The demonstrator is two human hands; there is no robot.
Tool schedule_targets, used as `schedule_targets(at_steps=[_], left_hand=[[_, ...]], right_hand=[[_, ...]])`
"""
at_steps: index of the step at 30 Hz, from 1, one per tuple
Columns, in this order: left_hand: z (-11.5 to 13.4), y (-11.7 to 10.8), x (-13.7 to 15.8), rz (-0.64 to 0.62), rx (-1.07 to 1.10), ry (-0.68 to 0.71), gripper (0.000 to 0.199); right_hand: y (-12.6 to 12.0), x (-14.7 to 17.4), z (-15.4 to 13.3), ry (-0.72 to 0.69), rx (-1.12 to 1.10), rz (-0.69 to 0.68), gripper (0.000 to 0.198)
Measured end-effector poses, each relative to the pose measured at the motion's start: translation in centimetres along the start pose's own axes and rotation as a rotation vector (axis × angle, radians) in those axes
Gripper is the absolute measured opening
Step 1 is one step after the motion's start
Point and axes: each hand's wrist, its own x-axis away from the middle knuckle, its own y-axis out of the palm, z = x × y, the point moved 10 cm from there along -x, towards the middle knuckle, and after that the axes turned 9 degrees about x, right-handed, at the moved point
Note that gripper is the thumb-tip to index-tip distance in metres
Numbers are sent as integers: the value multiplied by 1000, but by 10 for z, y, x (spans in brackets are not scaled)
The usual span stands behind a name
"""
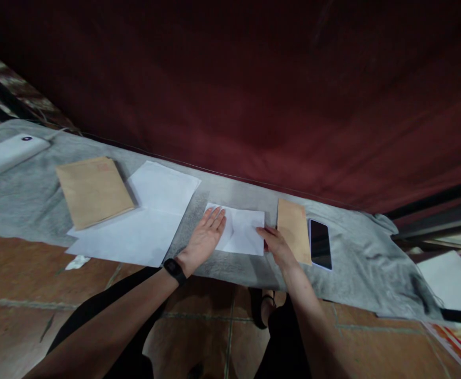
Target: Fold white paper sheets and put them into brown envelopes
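A folded white sheet of paper (pixel 242 226) lies on the grey cloth in front of me, a crease running across its middle. My left hand (pixel 208 231) rests flat on its left part, fingers stretched out and close together. At the paper's right edge, my right hand (pixel 275 243) holds it with the thumb on top and the other fingers curled, partly hidden. Just right of that hand lies a brown envelope (pixel 293 226). To the left, larger white sheets (pixel 151 210) lie partly under a stack of brown envelopes (pixel 96 192).
A phone (pixel 320 245) with a dark screen lies beside the single envelope. At the far left sits a white device (pixel 12 152) with a cable. The grey cloth (pixel 356 247) covers a narrow bench against a dark red curtain (pixel 230 105). Brown floor tiles (pixel 198 337) show below.
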Motion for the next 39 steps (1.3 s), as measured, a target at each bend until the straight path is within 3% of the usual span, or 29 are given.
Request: schedule_targets(at_steps=[6, 12, 17, 22, 28, 33, 39], left_hand=[[-4, -1, 0, 4, -60, 7, 56], [4, -15, -1, 73, -44, 5, 43], [23, -16, -3, 55, 53, 106, 52], [37, -10, 0, 13, 96, 184, 69], [30, -13, -3, 46, 63, 107, 55], [26, -20, -8, 65, 60, 73, 60], [16, -49, -16, 158, 13, 58, 62]], right_hand=[[9, 5, -3, 62, -182, -41, 40], [4, 0, -6, 37, -318, 55, 38], [3, -3, -10, 7, -499, 112, 33], [5, -3, -17, 32, -672, 68, 24], [9, 4, -28, 75, -645, -38, 25], [7, 8, -34, 60, -555, -52, 26], [6, 7, -37, 32, -569, -98, 26]])
